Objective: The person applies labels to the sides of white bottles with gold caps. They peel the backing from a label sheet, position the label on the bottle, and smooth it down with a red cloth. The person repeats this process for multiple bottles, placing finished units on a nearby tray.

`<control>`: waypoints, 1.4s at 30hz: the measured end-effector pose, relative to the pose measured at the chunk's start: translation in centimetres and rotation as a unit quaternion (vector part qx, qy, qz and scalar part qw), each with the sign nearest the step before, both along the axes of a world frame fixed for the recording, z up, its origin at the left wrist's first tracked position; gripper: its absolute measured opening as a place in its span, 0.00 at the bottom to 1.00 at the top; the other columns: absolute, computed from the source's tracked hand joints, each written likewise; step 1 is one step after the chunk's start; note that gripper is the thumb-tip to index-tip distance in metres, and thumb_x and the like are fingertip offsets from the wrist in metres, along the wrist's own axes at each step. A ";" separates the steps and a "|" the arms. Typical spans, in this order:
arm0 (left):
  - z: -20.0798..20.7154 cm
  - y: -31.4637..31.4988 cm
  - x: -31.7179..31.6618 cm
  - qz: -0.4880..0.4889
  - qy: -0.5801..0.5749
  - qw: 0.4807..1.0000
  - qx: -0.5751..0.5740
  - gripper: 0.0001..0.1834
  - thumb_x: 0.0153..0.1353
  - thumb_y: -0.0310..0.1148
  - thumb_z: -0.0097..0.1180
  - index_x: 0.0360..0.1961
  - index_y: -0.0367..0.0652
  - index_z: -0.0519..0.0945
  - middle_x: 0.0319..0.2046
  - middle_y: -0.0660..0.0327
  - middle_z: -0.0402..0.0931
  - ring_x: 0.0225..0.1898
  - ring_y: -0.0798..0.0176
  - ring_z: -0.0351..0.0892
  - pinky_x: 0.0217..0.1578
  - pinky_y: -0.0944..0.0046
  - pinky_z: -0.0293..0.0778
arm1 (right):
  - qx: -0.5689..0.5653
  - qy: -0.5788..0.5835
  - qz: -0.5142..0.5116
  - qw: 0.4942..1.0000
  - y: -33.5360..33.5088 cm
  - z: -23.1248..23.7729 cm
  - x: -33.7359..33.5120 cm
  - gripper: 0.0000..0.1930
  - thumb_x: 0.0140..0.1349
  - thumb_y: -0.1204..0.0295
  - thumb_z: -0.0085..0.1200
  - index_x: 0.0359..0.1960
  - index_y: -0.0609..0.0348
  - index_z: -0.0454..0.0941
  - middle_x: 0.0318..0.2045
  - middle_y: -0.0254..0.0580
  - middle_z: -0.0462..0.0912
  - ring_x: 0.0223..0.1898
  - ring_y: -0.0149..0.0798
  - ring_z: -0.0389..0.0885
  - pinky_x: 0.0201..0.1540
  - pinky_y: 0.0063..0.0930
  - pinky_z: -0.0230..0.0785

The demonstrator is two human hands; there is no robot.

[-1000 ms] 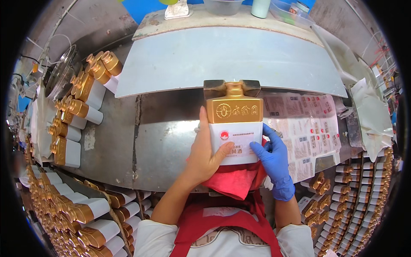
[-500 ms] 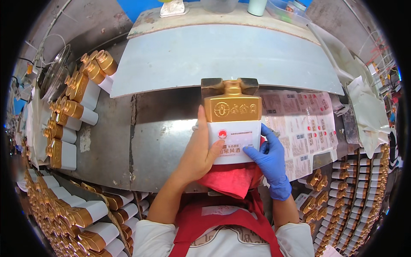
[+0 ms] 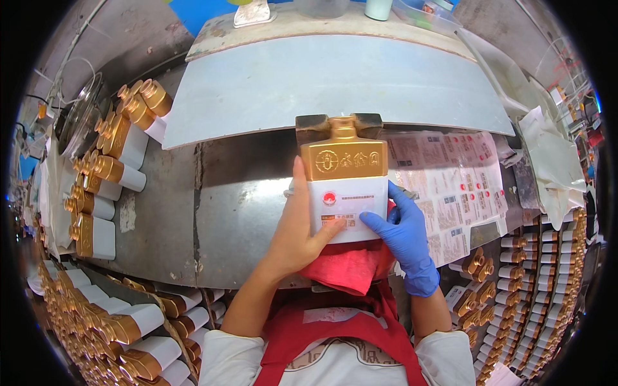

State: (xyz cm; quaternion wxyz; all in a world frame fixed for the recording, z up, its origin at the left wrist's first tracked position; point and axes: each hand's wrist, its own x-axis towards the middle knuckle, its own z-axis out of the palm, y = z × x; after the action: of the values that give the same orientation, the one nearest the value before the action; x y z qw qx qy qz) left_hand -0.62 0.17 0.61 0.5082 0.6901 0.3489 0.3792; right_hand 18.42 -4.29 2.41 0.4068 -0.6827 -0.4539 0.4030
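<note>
A flat white ceramic bottle with a gold shoulder and cap (image 3: 344, 186) lies on the metal surface (image 3: 238, 212). The bare left hand (image 3: 299, 235) grips its side; the blue-gloved right hand (image 3: 402, 235) presses flat fingers on the small label already stuck below the bottle's red seal. Red cloth (image 3: 344, 267) lies beneath the bottle; unused label sheets (image 3: 450, 186) wait right of it.

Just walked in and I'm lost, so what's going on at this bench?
A person holds a flat gold and white bottle lying on a metal bench. The bare left hand grips its left edge, while the gloved right hand presses a finger on the small label on its white front. A red cloth lies under the hands. Label sheets lie to the right, and more bottles are stacked on the left.
</note>
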 end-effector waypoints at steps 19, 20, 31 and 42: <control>-0.1 0.9 1.4 0.081 -0.054 0.995 0.008 0.40 0.63 0.30 0.45 0.66 0.26 0.35 0.62 0.42 0.54 0.62 0.51 0.56 0.62 0.60 0.50 | 0.035 -0.037 0.023 0.998 0.2 1.3 -0.2 0.32 0.48 0.64 0.67 0.56 0.61 0.71 0.28 0.34 0.78 0.21 0.21 0.64 0.25 0.18 0.64; 0.0 0.8 1.4 0.079 -0.058 0.995 0.005 0.40 0.63 0.30 0.45 0.65 0.26 0.35 0.62 0.42 0.54 0.62 0.51 0.56 0.62 0.60 0.50 | 0.015 -0.047 0.024 0.999 0.3 1.3 -0.1 0.33 0.47 0.64 0.67 0.56 0.61 0.71 0.28 0.34 0.78 0.21 0.21 0.64 0.25 0.18 0.64; 0.1 0.9 1.6 0.102 -0.033 0.994 0.029 0.39 0.63 0.32 0.46 0.65 0.25 0.38 0.60 0.42 0.57 0.61 0.50 0.58 0.61 0.60 0.51 | 0.018 -0.033 0.012 0.999 0.6 0.9 0.1 0.33 0.47 0.64 0.67 0.56 0.61 0.71 0.28 0.35 0.79 0.20 0.21 0.66 0.25 0.18 0.65; 0.1 0.8 0.8 0.087 -0.097 0.991 -0.029 0.37 0.68 0.45 0.31 0.67 0.30 0.37 0.64 0.46 0.52 0.64 0.54 0.53 0.63 0.62 0.47 | 0.015 0.030 0.034 0.999 0.5 1.1 0.2 0.32 0.49 0.67 0.65 0.57 0.60 0.69 0.32 0.35 0.81 0.26 0.20 0.74 0.31 0.16 0.70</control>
State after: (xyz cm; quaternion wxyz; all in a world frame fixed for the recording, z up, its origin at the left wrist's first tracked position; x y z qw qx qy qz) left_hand 0.22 0.94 0.73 0.5244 0.6021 0.3679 0.4767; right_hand 18.60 -3.83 3.46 0.4169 -0.6480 -0.4703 0.4302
